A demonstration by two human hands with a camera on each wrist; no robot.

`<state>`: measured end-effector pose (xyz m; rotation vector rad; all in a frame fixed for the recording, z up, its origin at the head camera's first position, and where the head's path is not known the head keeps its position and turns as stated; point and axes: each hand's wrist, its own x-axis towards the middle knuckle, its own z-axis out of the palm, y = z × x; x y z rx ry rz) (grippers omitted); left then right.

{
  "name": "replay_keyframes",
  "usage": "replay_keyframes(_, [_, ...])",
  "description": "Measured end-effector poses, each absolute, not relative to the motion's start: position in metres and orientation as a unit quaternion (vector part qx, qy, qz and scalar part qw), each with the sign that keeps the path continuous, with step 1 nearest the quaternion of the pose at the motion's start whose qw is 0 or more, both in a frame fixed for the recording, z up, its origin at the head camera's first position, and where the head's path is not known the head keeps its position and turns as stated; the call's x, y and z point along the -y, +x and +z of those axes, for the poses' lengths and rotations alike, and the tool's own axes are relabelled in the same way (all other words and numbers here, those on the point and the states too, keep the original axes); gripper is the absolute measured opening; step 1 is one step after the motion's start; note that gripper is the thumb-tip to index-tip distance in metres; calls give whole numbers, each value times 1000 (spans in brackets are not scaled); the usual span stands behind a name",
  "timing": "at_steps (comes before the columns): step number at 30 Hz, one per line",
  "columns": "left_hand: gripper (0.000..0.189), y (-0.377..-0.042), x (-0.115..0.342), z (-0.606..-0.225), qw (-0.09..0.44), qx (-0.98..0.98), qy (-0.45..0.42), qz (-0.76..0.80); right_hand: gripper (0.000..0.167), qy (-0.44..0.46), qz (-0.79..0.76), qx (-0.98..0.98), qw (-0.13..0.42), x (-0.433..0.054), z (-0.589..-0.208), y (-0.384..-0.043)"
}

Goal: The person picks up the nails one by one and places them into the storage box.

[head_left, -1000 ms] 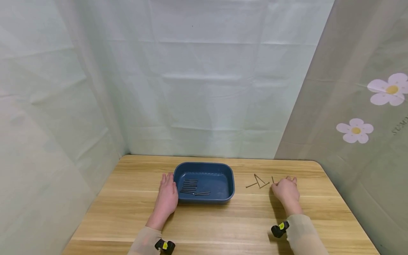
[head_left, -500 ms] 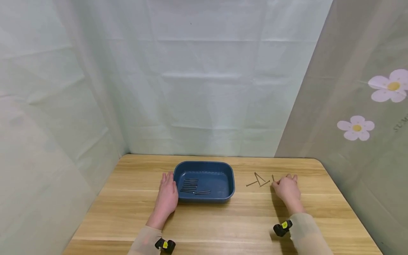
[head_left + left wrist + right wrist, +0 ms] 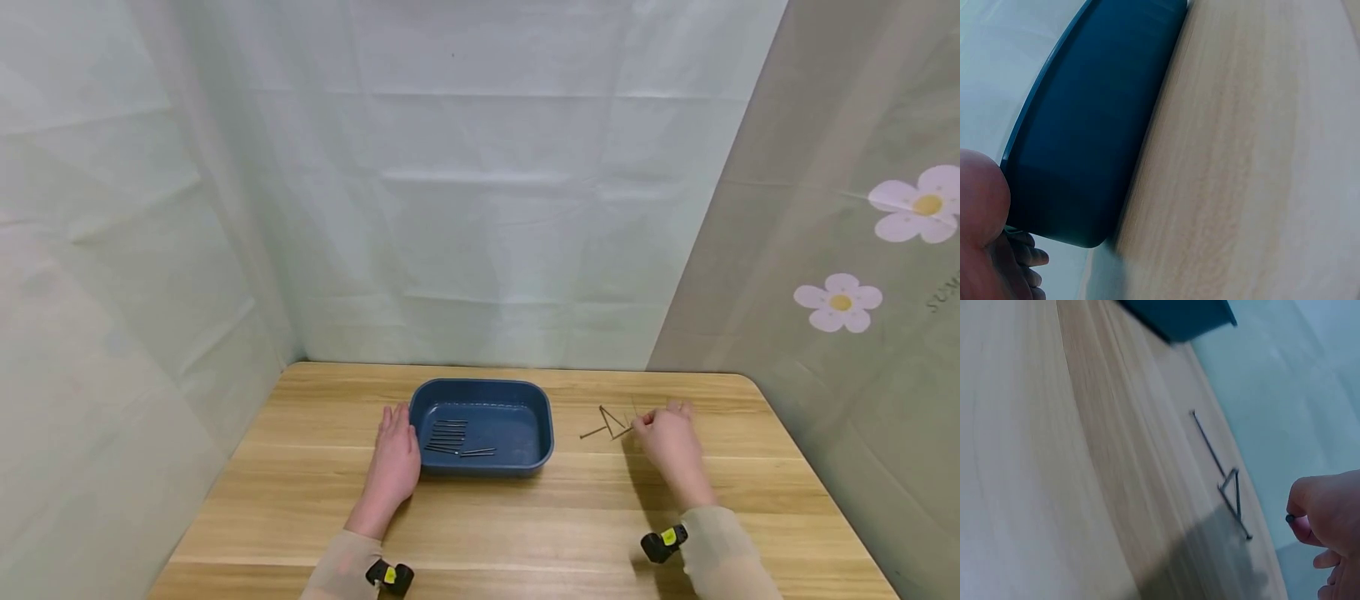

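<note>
A dark blue rectangular tray (image 3: 517, 437) stands on the wooden table, with several dark nails (image 3: 448, 432) lying in its left half. My left hand (image 3: 395, 458) rests along the tray's left side, fingers extended; in the left wrist view its thumb (image 3: 982, 200) is at the rim. To the right of the tray, my right hand (image 3: 672, 446) pinches a nail (image 3: 1290, 519) between thumb and forefinger, its head showing at the fingertips in the right wrist view. Beside that hand, several loose nails (image 3: 592, 432) lie crossed on the tabletop.
The wooden table (image 3: 480, 533) has its back edge against a pale cloth curtain (image 3: 480, 250). More cloth, printed with white flowers (image 3: 838, 302), hangs at the right. A small black camera sits at each wrist.
My right hand has lifted slightly and shifted left with the pinched nail, which stood farther right beside the loose nails before. My left hand and the tray have stayed in place.
</note>
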<state>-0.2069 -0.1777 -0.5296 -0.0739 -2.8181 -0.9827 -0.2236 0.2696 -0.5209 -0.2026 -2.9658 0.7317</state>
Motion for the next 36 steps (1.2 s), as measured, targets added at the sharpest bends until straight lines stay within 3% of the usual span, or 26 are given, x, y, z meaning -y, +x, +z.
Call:
replay_keyframes(15, [51, -207, 178, -531, 71, 942, -20, -328, 19, 24, 266, 957, 114, -221, -497, -225])
replay_keyframes(26, [51, -207, 179, -530, 77, 940, -25, -330, 16, 219, 235, 928, 190, -178, -492, -229])
replay_keyframes(36, [51, -208, 179, -532, 77, 941, -25, -329, 10, 373, 107, 911, 139, -130, -486, -240])
